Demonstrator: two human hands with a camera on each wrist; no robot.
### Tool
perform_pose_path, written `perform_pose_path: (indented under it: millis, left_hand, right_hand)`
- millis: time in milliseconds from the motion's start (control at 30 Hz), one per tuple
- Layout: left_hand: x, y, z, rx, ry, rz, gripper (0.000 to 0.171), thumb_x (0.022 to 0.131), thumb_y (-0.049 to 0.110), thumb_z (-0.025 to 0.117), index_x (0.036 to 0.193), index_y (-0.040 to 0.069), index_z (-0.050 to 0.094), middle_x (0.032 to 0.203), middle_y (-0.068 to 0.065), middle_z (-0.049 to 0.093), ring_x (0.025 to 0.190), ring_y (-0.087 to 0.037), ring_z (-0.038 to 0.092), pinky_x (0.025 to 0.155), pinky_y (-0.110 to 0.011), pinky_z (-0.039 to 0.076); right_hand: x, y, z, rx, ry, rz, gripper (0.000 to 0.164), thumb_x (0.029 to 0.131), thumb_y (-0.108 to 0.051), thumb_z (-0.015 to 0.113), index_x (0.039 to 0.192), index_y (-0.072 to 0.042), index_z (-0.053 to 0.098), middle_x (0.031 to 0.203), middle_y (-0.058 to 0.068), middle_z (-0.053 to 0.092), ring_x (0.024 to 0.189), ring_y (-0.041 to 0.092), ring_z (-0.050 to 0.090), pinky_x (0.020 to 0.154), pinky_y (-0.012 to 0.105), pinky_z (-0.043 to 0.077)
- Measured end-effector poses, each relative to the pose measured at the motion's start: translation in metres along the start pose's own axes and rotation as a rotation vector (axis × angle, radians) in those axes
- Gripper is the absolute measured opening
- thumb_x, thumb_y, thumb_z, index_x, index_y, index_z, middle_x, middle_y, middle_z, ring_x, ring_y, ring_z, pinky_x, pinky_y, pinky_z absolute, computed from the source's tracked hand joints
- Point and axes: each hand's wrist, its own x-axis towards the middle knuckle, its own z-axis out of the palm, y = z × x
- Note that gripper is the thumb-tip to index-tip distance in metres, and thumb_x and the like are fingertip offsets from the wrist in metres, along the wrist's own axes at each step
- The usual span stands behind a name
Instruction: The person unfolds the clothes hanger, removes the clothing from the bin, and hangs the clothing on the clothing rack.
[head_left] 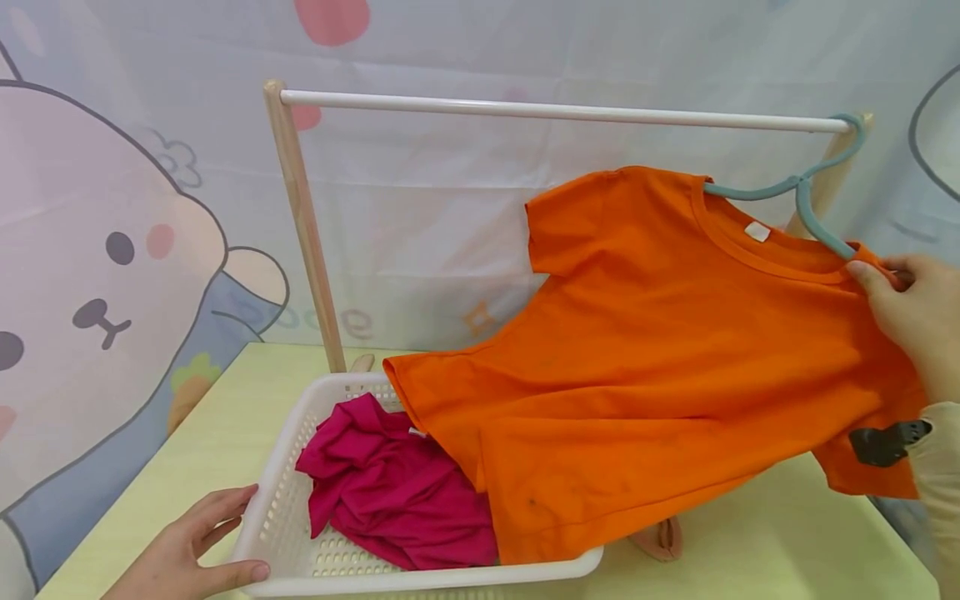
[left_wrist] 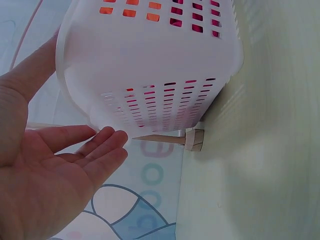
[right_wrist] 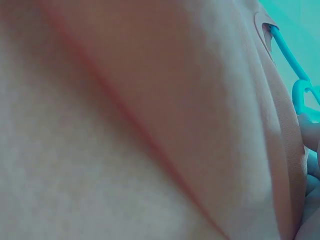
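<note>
An orange T-shirt [head_left: 660, 333] hangs askew on a light-blue hanger [head_left: 806, 179], its hem draped over the right part of the white basket [head_left: 273, 508]. The hanger's hook is at the right end of the white rod [head_left: 525, 108]. My right hand [head_left: 911, 312] pinches the shirt's shoulder by the collar, near the hanger's arm. With fingers fairly straight, my left hand [head_left: 191, 546] touches the basket's left rim. Inside the basket lies a crumpled magenta cloth [head_left: 405, 492], partly covered by the shirt. Blurred fabric fills most of the right wrist view, with the hanger [right_wrist: 292, 57] at its edge.
The rod sits on a rack with wooden posts [head_left: 303, 225], standing on a pale yellow table [head_left: 217, 425]. A small pinkish thing [head_left: 663, 540] shows partly under the shirt. Behind everything hangs a printed curtain [head_left: 450, 250] with cartoon animals.
</note>
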Motion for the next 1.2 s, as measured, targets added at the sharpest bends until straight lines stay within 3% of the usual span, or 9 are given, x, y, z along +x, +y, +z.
perform_pose_path:
  millis: [133,367,433,533,633,833,967,1067,1200]
  left_hand:
    - [0.000,0.000,0.000,-0.004,0.003,0.010,0.070,0.078,-0.001,0.077,0.137,-0.013,0.042,0.120,0.034,0.044,0.107,0.020,0.042,0.085,-0.007,0.045]
    - [0.000,-0.001,0.001,-0.007,0.017,0.056,0.070,0.076,-0.004,0.077,0.135,-0.015,0.043,0.121,0.032,0.046,0.108,0.019,0.043,0.086,-0.005,0.043]
    - [0.000,-0.001,0.001,-0.009,0.012,0.043,0.070,0.076,-0.003,0.077,0.136,-0.014,0.042,0.120,0.032,0.045,0.107,0.019,0.043,0.085,-0.005,0.044]
    - [0.000,0.000,0.000,-0.009,0.004,0.022,0.070,0.077,-0.002,0.077,0.137,-0.013,0.042,0.120,0.033,0.045,0.107,0.020,0.042,0.085,-0.006,0.045]
    - [-0.001,0.001,0.000,-0.006,-0.003,0.007,0.071,0.078,-0.001,0.077,0.138,-0.013,0.041,0.120,0.033,0.044,0.106,0.020,0.042,0.085,-0.007,0.045]
    - [-0.001,0.000,-0.001,-0.009,-0.009,-0.002,0.071,0.079,-0.001,0.076,0.138,-0.014,0.040,0.119,0.033,0.044,0.106,0.020,0.042,0.085,-0.008,0.046]
    - [-0.002,-0.001,-0.001,-0.021,-0.019,-0.019,0.071,0.080,-0.001,0.075,0.139,-0.014,0.038,0.119,0.034,0.043,0.106,0.020,0.042,0.084,-0.009,0.047]
    - [-0.002,-0.001,-0.001,-0.021,-0.019,-0.014,0.071,0.080,-0.001,0.075,0.139,-0.013,0.038,0.119,0.034,0.044,0.106,0.020,0.042,0.084,-0.009,0.047]
    - [-0.001,-0.001,0.000,-0.028,-0.014,-0.011,0.070,0.080,-0.001,0.075,0.139,-0.014,0.039,0.119,0.033,0.044,0.106,0.020,0.042,0.085,-0.008,0.046]
  right_hand:
    - [-0.003,-0.002,-0.001,0.029,0.013,-0.008,0.069,0.100,-0.046,0.039,0.130,0.016,0.042,0.114,0.037,0.047,0.088,0.043,0.044,0.053,0.016,0.027]
    - [-0.008,-0.008,0.000,0.096,0.071,-0.014,0.063,0.100,-0.041,0.044,0.136,0.011,0.042,0.125,0.031,0.047,0.082,0.009,0.038,0.066,0.015,0.029]
    - [-0.012,-0.011,-0.001,0.111,0.105,-0.031,0.061,0.100,-0.039,0.046,0.138,0.009,0.042,0.129,0.030,0.046,0.092,0.018,0.044,0.078,0.018,0.035]
    - [-0.020,-0.021,-0.003,0.109,0.146,-0.081,0.060,0.099,-0.038,0.047,0.138,0.007,0.043,0.132,0.030,0.046,0.113,0.040,0.043,0.102,0.036,0.037]
    - [-0.030,-0.035,-0.004,0.114,0.189,-0.181,0.056,0.098,-0.035,0.051,0.133,0.009,0.049,0.126,0.033,0.050,0.118,0.048,0.041,0.105,0.055,0.033]
    - [-0.052,-0.061,0.011,0.229,0.274,-0.409,0.041,0.091,-0.022,0.067,0.114,0.011,0.061,0.106,0.029,0.061,0.104,0.041,0.051,0.086,0.017,0.029]
    - [-0.070,-0.073,0.024,0.296,0.224,-0.433,0.039,0.089,-0.023,0.071,0.114,0.006,0.063,0.104,0.021,0.062,0.097,-0.001,0.050,0.082,0.006,0.027]
    - [-0.083,-0.081,0.035,0.347,0.185,-0.470,0.038,0.087,-0.020,0.073,0.114,0.005,0.064,0.103,0.018,0.063,0.092,-0.016,0.039,0.082,0.006,0.030]
    - [-0.102,-0.090,0.051,0.375,0.120,-0.547,0.036,0.084,-0.016,0.076,0.113,0.003,0.065,0.103,0.017,0.065,0.095,0.007,0.052,0.082,0.009,0.032]
